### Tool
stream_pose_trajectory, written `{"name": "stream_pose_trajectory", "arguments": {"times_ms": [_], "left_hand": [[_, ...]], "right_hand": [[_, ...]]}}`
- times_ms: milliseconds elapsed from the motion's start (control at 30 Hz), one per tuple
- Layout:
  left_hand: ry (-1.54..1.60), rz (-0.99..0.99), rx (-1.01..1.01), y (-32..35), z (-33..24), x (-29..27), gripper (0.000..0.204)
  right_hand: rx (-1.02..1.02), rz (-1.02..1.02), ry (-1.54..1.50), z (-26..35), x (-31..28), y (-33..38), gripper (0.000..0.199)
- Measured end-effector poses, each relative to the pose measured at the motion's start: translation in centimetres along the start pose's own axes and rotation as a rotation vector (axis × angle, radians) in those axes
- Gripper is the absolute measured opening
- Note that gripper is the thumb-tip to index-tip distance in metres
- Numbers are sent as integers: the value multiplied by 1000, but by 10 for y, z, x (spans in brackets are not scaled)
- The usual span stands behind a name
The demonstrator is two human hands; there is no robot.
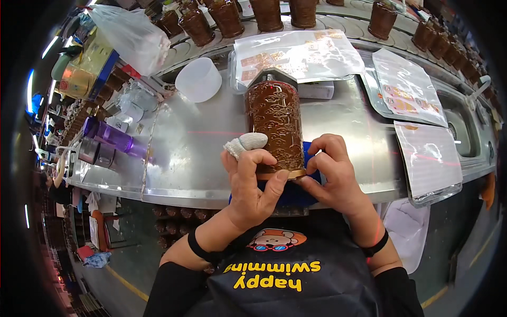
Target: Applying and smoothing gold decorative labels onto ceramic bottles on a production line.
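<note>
A glossy brown bottle (274, 119) with raised cloud-like patterns lies tilted in front of me. Its dark neck end (270, 75) points away, and a gold band (288, 175) rings the near end. My left hand (251, 185) is closed on its near left side, thumb against the gold band. White knitted covers (248, 142) sit on some fingers of that hand. At the band's right end, my right hand (334, 171) pinches with thumb and curled fingers. Behind and below the bottle shows a blue support (309, 153), partly hidden by my hands.
A white plastic tub (198, 80) stands behind, left of the bottle. Sheets of stickers (296, 53) lie beyond it, with more sticker sheets (409, 90) on trays at right. A purple cup (113, 136) lies at left. Brown bottles (266, 15) line the conveyor; a sink (462, 127) is far right.
</note>
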State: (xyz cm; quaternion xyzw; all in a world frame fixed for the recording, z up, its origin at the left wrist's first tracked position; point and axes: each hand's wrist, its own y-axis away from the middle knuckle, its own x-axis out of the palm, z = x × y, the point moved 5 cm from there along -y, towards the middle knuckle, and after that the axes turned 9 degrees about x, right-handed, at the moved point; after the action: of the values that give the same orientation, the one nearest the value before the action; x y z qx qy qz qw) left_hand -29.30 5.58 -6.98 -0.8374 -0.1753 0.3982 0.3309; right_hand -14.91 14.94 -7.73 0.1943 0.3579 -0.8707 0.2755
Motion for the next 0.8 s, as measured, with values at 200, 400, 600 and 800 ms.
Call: {"name": "stream_pose_trajectory", "arguments": {"times_ms": [200, 400, 600, 800], "left_hand": [[-51, -18, 24, -5, -4, -1, 26], [-90, -18, 12, -6, -5, -1, 27], [-55, -27, -16, -6, -4, -3, 29], [-67, -7, 12, 5, 1, -5, 28]], "right_hand": [[4, 7, -12, -1, 1, 0, 30], [1, -6, -13, -1, 1, 1, 29], [9, 2, -15, -1, 2, 1, 30], [15, 4, -22, -1, 2, 0, 30]]}}
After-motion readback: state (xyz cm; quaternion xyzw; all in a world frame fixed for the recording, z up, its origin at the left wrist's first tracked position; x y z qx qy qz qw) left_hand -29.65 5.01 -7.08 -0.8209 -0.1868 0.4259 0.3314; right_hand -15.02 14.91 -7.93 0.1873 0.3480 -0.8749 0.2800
